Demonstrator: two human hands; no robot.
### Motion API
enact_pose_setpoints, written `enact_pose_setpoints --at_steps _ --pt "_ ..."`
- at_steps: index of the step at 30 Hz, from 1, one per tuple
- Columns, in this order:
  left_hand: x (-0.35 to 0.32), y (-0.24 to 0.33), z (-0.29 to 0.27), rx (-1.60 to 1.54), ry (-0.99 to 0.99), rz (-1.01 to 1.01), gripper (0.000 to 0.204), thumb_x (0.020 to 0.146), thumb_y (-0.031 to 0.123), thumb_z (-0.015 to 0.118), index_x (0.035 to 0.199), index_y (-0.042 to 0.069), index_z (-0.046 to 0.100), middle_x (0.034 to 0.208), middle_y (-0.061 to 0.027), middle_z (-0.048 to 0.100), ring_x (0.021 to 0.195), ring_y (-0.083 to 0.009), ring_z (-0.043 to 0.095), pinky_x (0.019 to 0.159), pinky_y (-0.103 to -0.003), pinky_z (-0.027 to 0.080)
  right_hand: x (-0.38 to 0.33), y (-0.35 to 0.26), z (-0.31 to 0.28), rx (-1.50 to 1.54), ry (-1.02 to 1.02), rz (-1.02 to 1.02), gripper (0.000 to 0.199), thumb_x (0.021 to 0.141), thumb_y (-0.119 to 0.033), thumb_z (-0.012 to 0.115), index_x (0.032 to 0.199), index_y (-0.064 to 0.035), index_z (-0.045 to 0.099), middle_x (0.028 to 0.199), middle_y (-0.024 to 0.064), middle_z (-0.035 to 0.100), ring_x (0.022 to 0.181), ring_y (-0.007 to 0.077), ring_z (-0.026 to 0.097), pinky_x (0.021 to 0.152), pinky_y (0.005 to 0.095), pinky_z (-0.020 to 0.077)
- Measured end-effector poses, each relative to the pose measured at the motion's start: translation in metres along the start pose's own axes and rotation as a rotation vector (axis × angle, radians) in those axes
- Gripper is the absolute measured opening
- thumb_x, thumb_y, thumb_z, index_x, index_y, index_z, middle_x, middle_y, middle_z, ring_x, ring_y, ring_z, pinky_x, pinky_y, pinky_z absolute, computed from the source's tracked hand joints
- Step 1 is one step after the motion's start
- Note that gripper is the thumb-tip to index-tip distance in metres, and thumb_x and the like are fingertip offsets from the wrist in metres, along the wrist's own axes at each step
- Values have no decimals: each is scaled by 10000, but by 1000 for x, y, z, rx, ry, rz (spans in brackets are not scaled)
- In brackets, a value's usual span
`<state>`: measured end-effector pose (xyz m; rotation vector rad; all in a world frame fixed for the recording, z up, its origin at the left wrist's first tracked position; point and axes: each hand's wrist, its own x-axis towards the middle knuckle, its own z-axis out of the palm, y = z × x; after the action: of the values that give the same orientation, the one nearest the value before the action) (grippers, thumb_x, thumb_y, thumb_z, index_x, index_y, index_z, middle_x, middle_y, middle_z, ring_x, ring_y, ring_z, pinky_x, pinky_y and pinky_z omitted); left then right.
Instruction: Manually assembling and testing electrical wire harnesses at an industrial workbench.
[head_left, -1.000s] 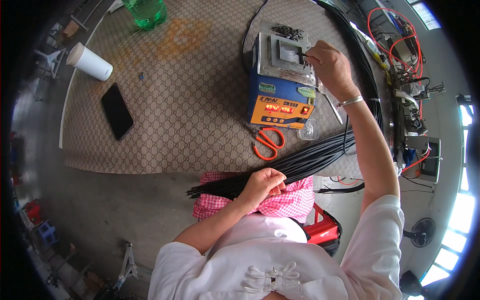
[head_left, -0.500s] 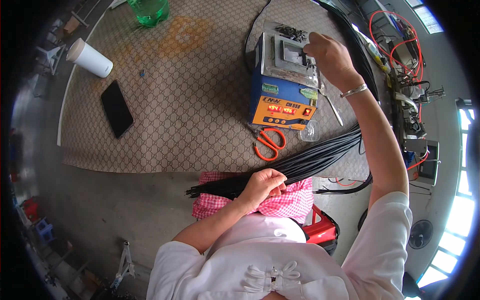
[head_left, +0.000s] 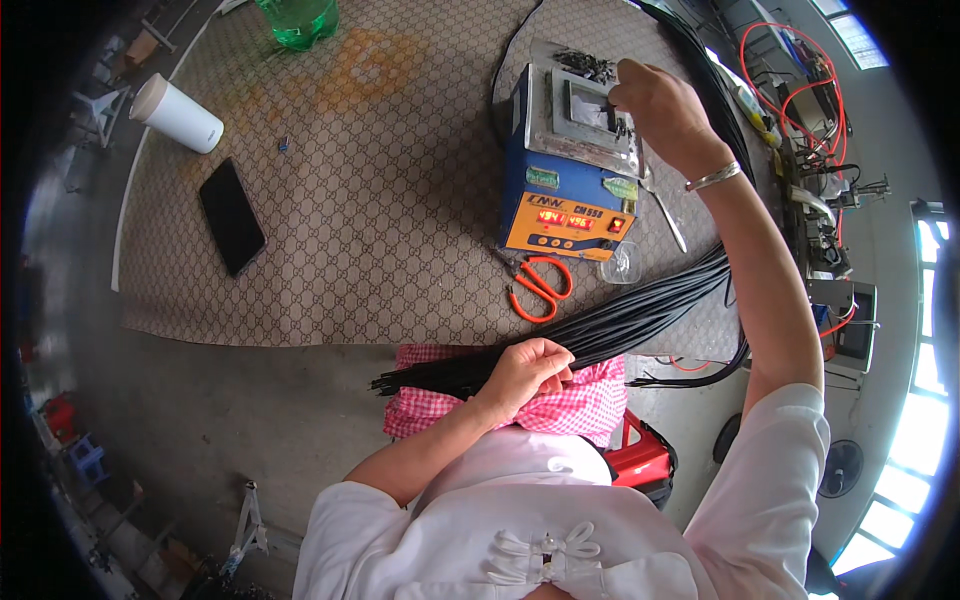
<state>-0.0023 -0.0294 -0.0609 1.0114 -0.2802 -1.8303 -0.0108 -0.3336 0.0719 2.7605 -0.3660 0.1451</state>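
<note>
At the far right of the table stands a blue solder pot (head_left: 519, 180) with an orange front panel and a lit red display. My right hand (head_left: 668, 112) is over the right side of its open metal top, fingers pinched together. A small dark piece shows below the fingertips; what they hold is too hidden to name. My left hand (head_left: 526, 378) is closed in a pinch above my lap, against a thick bundle of black cables (head_left: 640, 312). Whether a single cable is between its fingers cannot be seen. The bundle's cut ends stick out to the left of that hand.
Orange-handled scissors (head_left: 540, 290) and a small clear dish (head_left: 621, 264) lie before the pot, a thin metal tool (head_left: 668, 222) beside it. Dark scraps (head_left: 585, 66) lie behind. Leftward are a phone (head_left: 232, 216), a white cup (head_left: 178, 115) and a green bottle (head_left: 300, 22).
My right hand has shifted very slightly to the right over the pot, still pinched. My left hand stays in place by the cables.
</note>
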Motion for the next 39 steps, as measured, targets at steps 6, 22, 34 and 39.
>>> enact_pose_setpoints --at_steps 6,22,34,39 --pt "0 -1 0 0 -2 9 177 870 178 534 904 9 574 773 -54 600 627 -47 531 567 -169 443 -4 7 -1 192 -12 93 67 718 -51 538 762 -63 587 747 82 567 711 263 578 624 354 474" --pt "0 -1 0 19 -4 21 167 869 172 533 894 13 577 766 -50 602 621 -55 534 562 -175 432 2 -1 5 145 -77 80 79 757 -44 491 696 -25 538 708 126 550 694 297 565 619 373 462" --pt "0 -2 -1 0 -18 22 164 872 169 525 903 17 578 771 -51 603 623 -58 538 564 -176 430 0 1 4 227 -52 99 95 767 -76 507 725 -23 575 720 122 570 709 286 573 631 370 464" --pt "-1 -1 0 9 -4 16 166 874 167 521 913 16 578 773 -51 604 627 -56 538 566 -175 429 -6 10 0 395 -12 150 107 760 -97 533 789 -43 621 729 121 602 693 264 597 622 355 470"
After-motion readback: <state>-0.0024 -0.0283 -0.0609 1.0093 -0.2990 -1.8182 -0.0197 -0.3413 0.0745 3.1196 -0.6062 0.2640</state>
